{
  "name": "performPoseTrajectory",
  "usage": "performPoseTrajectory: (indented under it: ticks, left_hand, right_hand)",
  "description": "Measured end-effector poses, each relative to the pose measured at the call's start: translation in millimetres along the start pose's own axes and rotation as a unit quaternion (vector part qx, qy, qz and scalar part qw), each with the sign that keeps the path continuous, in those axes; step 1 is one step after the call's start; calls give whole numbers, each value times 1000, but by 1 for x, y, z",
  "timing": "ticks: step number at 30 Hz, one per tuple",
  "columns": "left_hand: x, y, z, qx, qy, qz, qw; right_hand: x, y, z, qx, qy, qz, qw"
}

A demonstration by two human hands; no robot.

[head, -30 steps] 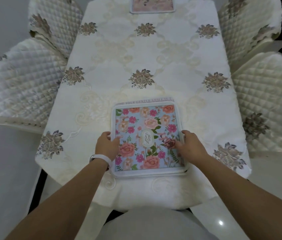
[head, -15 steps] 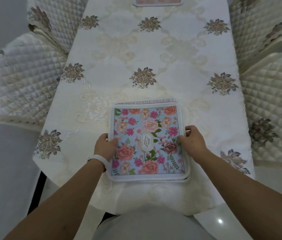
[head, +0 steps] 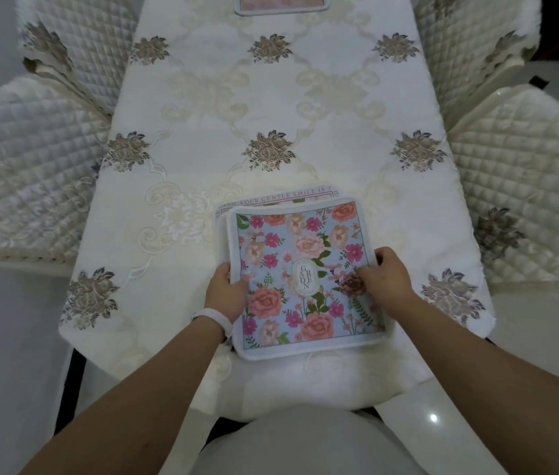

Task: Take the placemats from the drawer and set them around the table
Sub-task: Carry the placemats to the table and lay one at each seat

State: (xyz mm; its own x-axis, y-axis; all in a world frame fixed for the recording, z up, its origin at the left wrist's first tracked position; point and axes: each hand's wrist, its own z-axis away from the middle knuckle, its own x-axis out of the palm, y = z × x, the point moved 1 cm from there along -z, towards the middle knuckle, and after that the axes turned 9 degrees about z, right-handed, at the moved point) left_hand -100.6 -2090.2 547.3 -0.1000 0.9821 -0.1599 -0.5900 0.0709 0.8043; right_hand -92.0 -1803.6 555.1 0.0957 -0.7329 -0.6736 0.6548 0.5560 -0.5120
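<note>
You're pinching the blue floral placemat (head: 305, 269) by its sides with left hand (head: 226, 293) and right hand (head: 386, 279) — it's covering most of a lettered mat (head: 281, 200); the far mat (head: 281, 3) is running off-frame.

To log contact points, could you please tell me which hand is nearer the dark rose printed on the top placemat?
Right. The right hand pinches the top placemat right beside the dark rose; the left hand holds its opposite, left edge.
</note>
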Motion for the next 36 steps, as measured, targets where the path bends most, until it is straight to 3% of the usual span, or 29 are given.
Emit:
performPoseTrajectory:
  ticks: [16,25,36]
  left_hand:
    - [-10,17,27,63,-108,14,992]
    - [-21,14,39,52,-179,25,982]
    - [31,22,94,69,-239,21,968]
  right_hand:
    - [-21,7,84,20,85,-84,993]
    - [-28,16,152,30,159,-121,979]
    - [-70,78,193,29,221,-194,955]
